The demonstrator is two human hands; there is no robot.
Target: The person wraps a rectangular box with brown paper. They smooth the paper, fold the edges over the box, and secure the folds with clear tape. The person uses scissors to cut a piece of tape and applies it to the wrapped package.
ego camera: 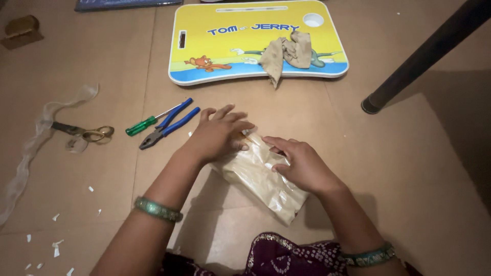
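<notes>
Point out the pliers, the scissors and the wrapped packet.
pliers (pixel 169 128), head view, on the blue handles.
scissors (pixel 84 133), head view, near the pivot.
wrapped packet (pixel 261 179), head view, on its plastic-covered middle.

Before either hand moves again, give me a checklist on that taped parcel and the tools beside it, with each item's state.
1. Left hand flat on the parcel's far end: ok.
2. Right hand pressing the parcel's top: ok.
3. Parcel resting on the floor: ok.
4. Pliers and screwdriver lying apart from the hands: ok.
5. Scissors closed: cannot tell.
6. Parcel fully sealed: cannot tell.
</notes>
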